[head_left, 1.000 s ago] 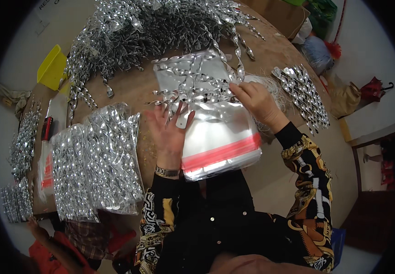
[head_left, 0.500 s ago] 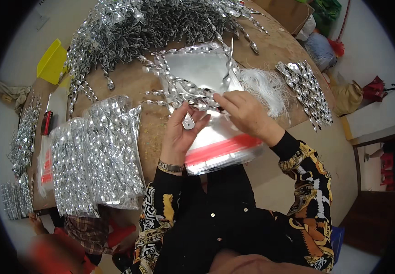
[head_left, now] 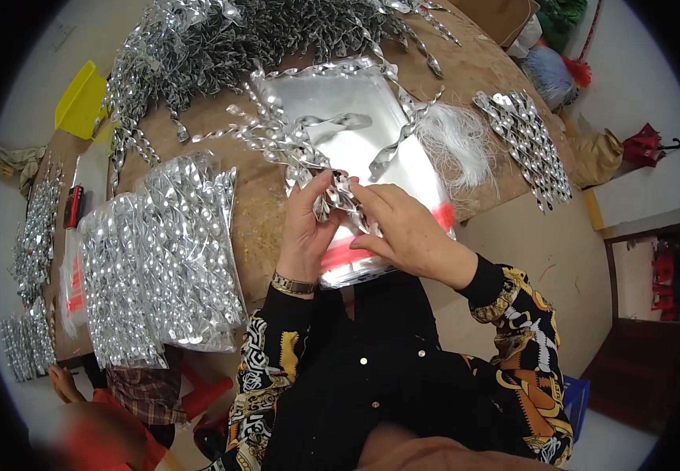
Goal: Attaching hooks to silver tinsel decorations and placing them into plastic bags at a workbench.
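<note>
My left hand (head_left: 307, 228), with a watch at its wrist, is closed around the near ends of a bunch of twisted silver strips (head_left: 302, 153). The bunch fans out away from me to the upper left. My right hand (head_left: 411, 228) is closed at the same near ends, fingertips against the strips; its exact grip is partly hidden. Beneath both hands lies a stack of clear plastic bags (head_left: 418, 188) with a red band near the front edge. Loose twisted strips (head_left: 391, 153) rest on the bags, apart from the bunch.
Bagged silver strips (head_left: 187, 251) lie at the left. A white string bundle (head_left: 458, 145) and a row of strips (head_left: 524, 149) are at the right. A large strip pile (head_left: 230, 55) covers the far side. A person (head_left: 104, 424) is at lower left, near a yellow dustpan-like object (head_left: 81, 102).
The bunch has swung from lying crosswise to pointing away from me. My right hand has moved down and nearer me, to the bunch's near ends. Loose strips now show on the bags.
</note>
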### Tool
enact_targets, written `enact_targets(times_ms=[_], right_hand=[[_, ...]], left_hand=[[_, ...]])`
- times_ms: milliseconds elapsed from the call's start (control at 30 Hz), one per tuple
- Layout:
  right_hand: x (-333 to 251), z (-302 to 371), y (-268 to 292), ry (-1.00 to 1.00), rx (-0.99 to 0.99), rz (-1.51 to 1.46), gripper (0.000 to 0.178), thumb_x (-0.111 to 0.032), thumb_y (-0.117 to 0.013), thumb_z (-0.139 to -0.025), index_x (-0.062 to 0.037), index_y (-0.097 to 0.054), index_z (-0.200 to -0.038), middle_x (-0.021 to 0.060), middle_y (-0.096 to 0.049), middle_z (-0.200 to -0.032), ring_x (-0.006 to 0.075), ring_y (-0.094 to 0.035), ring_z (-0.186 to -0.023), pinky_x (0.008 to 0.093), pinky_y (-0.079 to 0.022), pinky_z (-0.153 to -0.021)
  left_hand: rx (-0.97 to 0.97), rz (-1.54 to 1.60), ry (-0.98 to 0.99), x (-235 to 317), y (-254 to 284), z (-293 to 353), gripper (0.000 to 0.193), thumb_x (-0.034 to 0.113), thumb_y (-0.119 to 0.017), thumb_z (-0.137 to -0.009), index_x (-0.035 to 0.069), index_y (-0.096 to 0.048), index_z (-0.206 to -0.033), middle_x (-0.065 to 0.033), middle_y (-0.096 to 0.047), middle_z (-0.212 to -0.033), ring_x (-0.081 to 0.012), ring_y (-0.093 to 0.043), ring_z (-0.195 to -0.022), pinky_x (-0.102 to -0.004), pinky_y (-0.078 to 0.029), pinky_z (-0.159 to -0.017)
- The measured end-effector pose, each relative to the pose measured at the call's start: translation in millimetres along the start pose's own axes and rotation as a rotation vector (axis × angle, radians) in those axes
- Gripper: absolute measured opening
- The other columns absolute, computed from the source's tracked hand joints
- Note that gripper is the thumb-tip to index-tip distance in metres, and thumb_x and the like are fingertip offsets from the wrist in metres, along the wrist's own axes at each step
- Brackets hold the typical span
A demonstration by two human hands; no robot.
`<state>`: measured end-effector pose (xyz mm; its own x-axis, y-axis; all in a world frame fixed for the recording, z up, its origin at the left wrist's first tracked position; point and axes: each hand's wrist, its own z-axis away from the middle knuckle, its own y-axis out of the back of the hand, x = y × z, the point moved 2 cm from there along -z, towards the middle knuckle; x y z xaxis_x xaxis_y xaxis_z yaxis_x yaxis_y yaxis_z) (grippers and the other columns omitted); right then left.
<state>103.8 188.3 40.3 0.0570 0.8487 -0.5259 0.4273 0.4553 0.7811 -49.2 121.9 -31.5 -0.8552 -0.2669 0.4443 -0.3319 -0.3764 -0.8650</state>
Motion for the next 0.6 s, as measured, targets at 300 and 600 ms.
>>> enact_targets(times_ms=[300, 600], right_hand=[[68, -34, 46, -0.381, 0.164, 0.024, 0.033, -0.026, -0.056, -0.09, -0.004, -0.06, -0.114, 0.0169, -0.066, -0.088, 0.0309, -0.064, -0.082, 0.037, -0.05, -0.073], [124, -53, 17, -0.499, 0.06, 0.258, 0.038, -0.038, -0.058, -0.087, -0.0008, -0.065, -0.09, 0.0211, -0.066, -0.08, 0.0375, -0.064, -0.077, 0.0449, -0.049, -0.069]], left_hand=[[0.032, -0.061, -0.059, 6, -9, 11, 0.024, 0.003, -0.06, -0.085, 0.001, -0.052, -0.107, -0.01, -0.063, -0.089, -0.0275, -0.068, -0.08, -0.0403, -0.058, -0.069], [0.022, -0.121, -0.081, 7, -8, 19, 0.028, 0.002, -0.06, -0.084, 0.0, -0.049, -0.11, -0.0102, -0.063, -0.088, -0.0278, -0.068, -0.08, -0.0369, -0.058, -0.069]])
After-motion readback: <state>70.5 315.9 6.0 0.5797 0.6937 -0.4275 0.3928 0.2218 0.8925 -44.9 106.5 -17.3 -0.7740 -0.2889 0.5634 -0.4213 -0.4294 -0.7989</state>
